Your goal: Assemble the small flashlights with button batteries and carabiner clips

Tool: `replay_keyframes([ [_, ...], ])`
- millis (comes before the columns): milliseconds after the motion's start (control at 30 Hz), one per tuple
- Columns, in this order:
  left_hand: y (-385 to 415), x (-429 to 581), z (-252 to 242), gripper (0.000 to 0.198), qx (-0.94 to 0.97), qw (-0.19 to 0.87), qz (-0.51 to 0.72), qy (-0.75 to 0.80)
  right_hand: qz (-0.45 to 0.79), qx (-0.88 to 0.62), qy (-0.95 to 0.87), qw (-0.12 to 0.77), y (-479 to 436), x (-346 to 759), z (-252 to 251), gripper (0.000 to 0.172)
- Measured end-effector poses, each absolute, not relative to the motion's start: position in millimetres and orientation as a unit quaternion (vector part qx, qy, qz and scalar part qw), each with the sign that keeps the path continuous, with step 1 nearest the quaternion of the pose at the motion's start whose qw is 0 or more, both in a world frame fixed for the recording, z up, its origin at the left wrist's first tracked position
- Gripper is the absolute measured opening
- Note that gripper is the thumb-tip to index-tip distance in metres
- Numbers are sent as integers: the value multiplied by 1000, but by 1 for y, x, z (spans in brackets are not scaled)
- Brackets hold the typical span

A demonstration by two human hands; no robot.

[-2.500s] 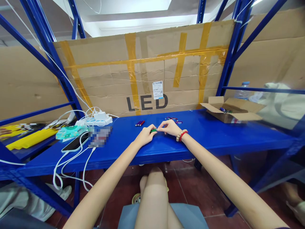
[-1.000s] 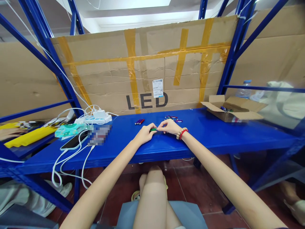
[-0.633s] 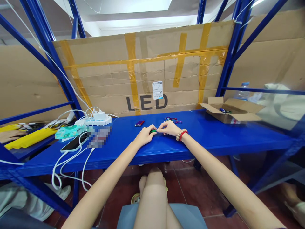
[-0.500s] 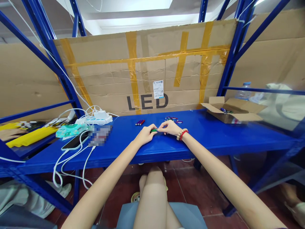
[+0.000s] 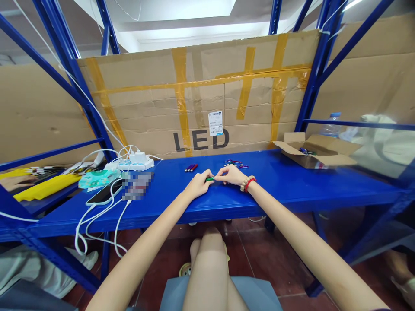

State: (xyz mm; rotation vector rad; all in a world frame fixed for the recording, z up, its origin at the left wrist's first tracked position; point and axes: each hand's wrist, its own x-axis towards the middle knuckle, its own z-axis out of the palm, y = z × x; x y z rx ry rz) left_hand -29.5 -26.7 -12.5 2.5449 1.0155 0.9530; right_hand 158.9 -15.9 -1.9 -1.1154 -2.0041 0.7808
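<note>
My left hand (image 5: 198,184) is closed around a small green metal-looking cylinder (image 5: 210,179), only part of which shows past the fingers. From the other side, my right hand (image 5: 231,174) meets the cylinder's tip with thumb and forefinger pinched. Whatever sits in that pinch is too small to name. Both hands are low over the blue tabletop (image 5: 259,190). Just beyond the left hand lie several small purple and red cylinders (image 5: 191,168) side by side. Behind the right hand is a loose group of small shiny coloured pieces (image 5: 239,164), partly covered by it.
An open cardboard box (image 5: 313,155) with small items stands at the right. On the left are a white power strip (image 5: 136,162), a phone (image 5: 105,192), white cables and a teal packet (image 5: 97,178). Taped cardboard (image 5: 145,112) closes off the back. Another person's hand (image 5: 16,182) is at far left.
My hands stay almost in place around the green cylinder. The view has tilted slightly, and another person's hand shows more clearly at the far left.
</note>
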Motion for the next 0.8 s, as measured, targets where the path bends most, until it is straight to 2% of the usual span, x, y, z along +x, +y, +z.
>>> replay_keyframes([
  [800, -27, -30, -11, 2, 869, 114, 335, 346, 316, -422, -771, 357, -14, 158, -3, 43],
])
